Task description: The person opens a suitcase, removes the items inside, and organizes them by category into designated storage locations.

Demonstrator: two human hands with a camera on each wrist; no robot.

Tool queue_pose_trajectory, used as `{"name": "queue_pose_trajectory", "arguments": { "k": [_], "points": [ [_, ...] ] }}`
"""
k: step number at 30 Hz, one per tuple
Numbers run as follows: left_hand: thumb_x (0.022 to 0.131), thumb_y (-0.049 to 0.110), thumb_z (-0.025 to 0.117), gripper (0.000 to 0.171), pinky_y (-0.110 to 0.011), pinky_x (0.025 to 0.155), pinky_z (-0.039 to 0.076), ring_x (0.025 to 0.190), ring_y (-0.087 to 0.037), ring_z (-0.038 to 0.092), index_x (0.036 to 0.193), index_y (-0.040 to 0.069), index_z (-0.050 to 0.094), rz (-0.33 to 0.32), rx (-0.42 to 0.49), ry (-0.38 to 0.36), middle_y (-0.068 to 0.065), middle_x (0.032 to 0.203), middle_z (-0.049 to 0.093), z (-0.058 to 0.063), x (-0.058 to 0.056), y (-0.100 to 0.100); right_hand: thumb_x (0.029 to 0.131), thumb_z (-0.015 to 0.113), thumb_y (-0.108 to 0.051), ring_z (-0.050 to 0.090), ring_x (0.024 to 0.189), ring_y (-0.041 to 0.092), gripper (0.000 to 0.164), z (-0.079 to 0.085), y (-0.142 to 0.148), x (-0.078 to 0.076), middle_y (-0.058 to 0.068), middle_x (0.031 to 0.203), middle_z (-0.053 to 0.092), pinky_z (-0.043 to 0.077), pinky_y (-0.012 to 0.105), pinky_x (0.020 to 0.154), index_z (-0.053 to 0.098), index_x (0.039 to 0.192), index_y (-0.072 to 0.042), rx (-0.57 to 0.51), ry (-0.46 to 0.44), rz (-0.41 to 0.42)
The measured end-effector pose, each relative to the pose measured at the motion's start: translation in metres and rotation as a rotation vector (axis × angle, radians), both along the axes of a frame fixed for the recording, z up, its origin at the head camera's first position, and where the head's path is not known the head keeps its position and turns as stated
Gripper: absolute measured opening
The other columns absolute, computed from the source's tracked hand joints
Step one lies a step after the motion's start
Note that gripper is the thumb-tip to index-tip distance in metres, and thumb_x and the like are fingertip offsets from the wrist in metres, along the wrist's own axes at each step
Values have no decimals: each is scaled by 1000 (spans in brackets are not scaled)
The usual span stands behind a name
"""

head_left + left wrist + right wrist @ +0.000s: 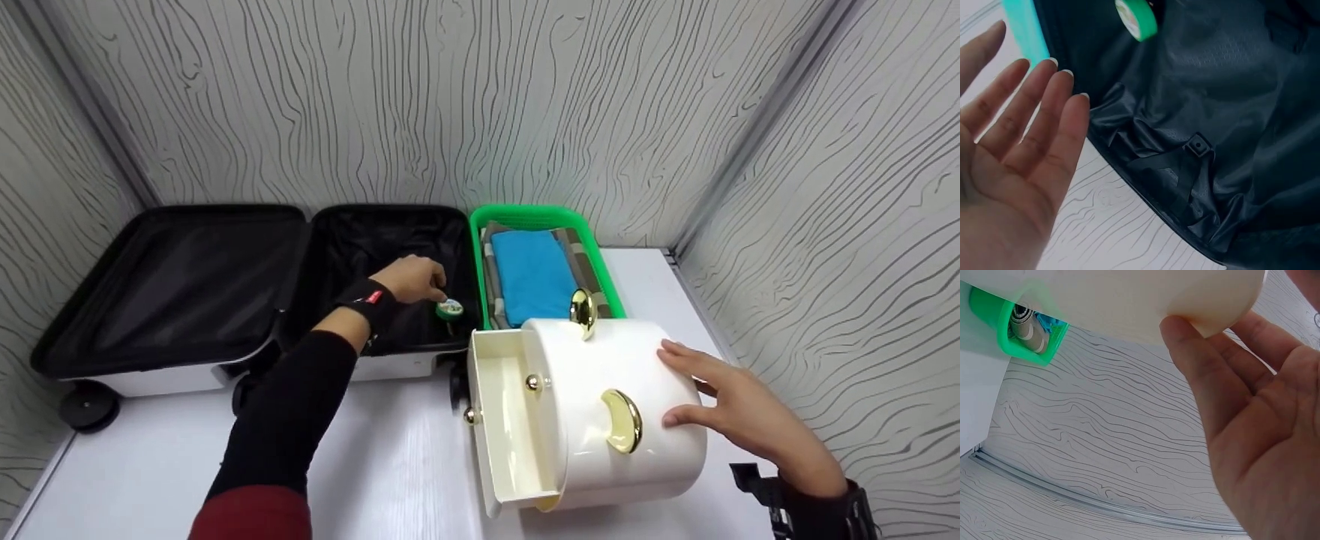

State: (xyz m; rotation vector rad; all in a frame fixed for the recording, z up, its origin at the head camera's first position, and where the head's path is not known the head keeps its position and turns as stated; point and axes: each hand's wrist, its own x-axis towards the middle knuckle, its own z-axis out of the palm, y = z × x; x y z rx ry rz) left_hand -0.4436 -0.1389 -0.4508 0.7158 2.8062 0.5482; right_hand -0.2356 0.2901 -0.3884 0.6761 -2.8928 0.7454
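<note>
Over the right half of an open black-lined suitcase (379, 315), my left hand (412, 279) reaches down; in the left wrist view its fingers (1044, 112) are extended with nothing between them. A small round green thing with a pale printed face (450, 308) is just below the fingertips, apart from the hand in the left wrist view. My right hand (739, 405) rests on the rounded end of a white storage box (622, 450), thumb and fingers spread. The box's cream drawer (510, 420) is pulled out to the left.
A green basket (600, 277) behind the box holds a folded blue cloth (532, 274) on a striped brown one. The suitcase's other half (172, 292) lies open at left. A gold crescent handle (624, 421) sits on the box. Wood-grain panels (450, 97) enclose the white table (390, 465).
</note>
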Motion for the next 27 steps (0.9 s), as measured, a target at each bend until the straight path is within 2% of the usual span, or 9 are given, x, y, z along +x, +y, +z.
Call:
{"name": "queue_pose_trajectory", "arguments": {
  "k": [3, 6, 10, 15, 18, 22, 23, 25, 27],
  "points": [
    [90, 28, 73, 31, -38, 84, 51, 92, -23, 63, 111, 6, 70, -5, -44, -15, -8, 103, 69, -3, -14, 8, 71, 85, -35, 29, 128, -12, 78, 0, -2, -1, 8, 147, 47, 50, 28, 91, 56, 138, -7, -11, -5, -5],
    [90, 31, 73, 33, -40, 87, 50, 100, -26, 62, 111, 7, 71, -6, -80, -72, -8, 109, 68, -8, -25, 17, 70, 85, -34, 30, 128, -13, 78, 0, -2, 0, 9, 146, 48, 49, 25, 91, 56, 137, -6, -19, 5, -6],
    [88, 33, 75, 37, -42, 91, 48, 107, -30, 60, 113, 6, 72, -2, -144, -134, -11, 115, 67, -20, -36, 25, 69, 86, -33, 32, 128, -11, 78, -2, -3, 2, 10, 144, 49, 51, 30, 89, 57, 136, -5, -25, 17, -3],
    [86, 29, 77, 26, -40, 77, 49, 83, -26, 59, 90, 4, 71, 30, -230, -131, -9, 92, 66, -41, -42, 24, 71, 83, -39, 34, 130, -2, 78, -6, -10, -1, 8, 146, 48, 52, 37, 90, 57, 137, -7, -5, 13, 9],
    [89, 25, 73, 24, -39, 68, 46, 73, -25, 54, 79, 4, 65, 36, -265, -145, -9, 82, 62, -50, -42, 29, 71, 83, -39, 34, 131, 0, 78, -6, -11, -1, 7, 146, 48, 49, 28, 92, 56, 138, -8, -13, 9, 11],
    [93, 20, 65, 22, -39, 70, 49, 76, -27, 59, 81, 2, 67, 32, -324, -179, -13, 89, 66, -66, -52, 46, 70, 83, -39, 34, 131, -3, 78, -5, -8, 3, 7, 146, 48, 45, 19, 93, 57, 138, -8, -16, 15, 1],
    [92, 20, 64, 22, -40, 69, 50, 76, -28, 60, 81, 2, 68, 10, -321, -149, -14, 90, 67, -78, -61, 49, 70, 83, -40, 34, 130, -3, 79, -5, -7, 4, 6, 146, 48, 45, 19, 93, 57, 138, -9, -10, 21, -4],
    [91, 20, 64, 21, -42, 71, 52, 79, -29, 63, 84, 1, 70, 2, -339, -116, -16, 94, 69, -89, -72, 57, 70, 83, -41, 36, 130, -1, 79, -4, -5, 5, 4, 146, 48, 46, 19, 93, 57, 138, -11, 1, 31, -17],
    [86, 18, 69, 19, -47, 72, 54, 84, -33, 66, 86, -1, 71, -1, -337, -79, -19, 97, 70, -93, -78, 63, 70, 83, -42, 38, 129, 1, 79, -4, -4, 6, 2, 146, 49, 46, 20, 92, 57, 138, -12, 9, 37, -29]
  ]
}}
